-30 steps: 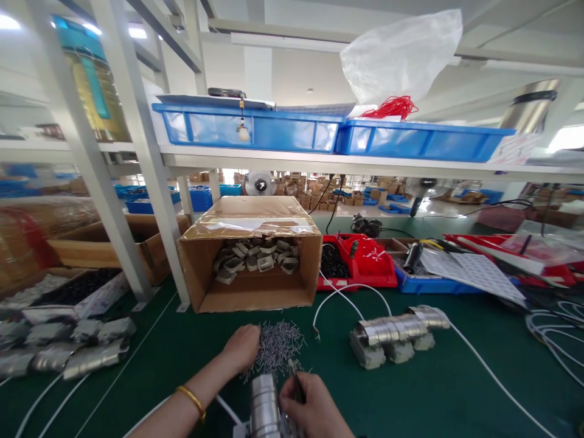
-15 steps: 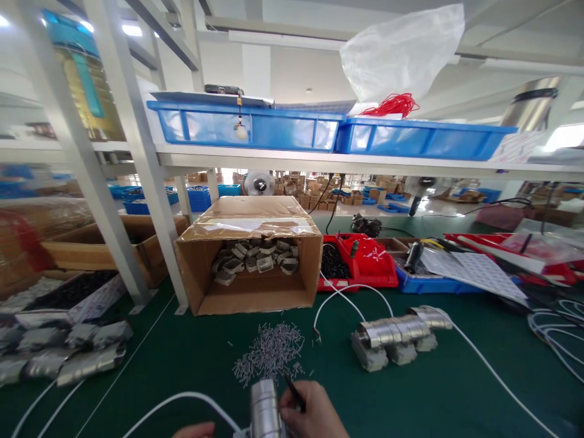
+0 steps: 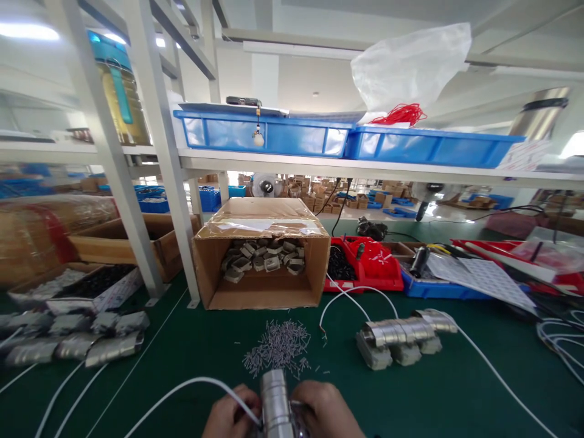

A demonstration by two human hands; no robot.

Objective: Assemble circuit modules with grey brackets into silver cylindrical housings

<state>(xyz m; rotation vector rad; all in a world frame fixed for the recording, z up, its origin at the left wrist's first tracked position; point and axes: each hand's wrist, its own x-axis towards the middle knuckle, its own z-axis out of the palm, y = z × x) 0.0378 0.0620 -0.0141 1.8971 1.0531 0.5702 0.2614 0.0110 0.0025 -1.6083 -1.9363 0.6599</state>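
Observation:
A shiny metal band heater [image 3: 275, 398] stands on end at the bottom centre, a white cable [image 3: 191, 381] curving out from its left side. My left hand [image 3: 232, 412] is closed at its left side, by the cable's root. On its other side my right hand [image 3: 326, 409] presses curled fingers against the metal. The fingertips of both hands and the heater's lower part are hidden. Just beyond lies a heap of small screws [image 3: 278, 344] on the green table.
An open cardboard box [image 3: 262, 298] on its side holds grey metal housings. More band heaters lie right [image 3: 401, 334] and left [image 3: 114, 348]. Red bins [image 3: 381, 280] and a blue tray [image 3: 456, 291] stand behind. Shelf posts [image 3: 171, 164] rise at the left.
My left hand has come in from the left to the band heater. The black pen-like tool in my right hand no longer shows. The view has shifted slightly left.

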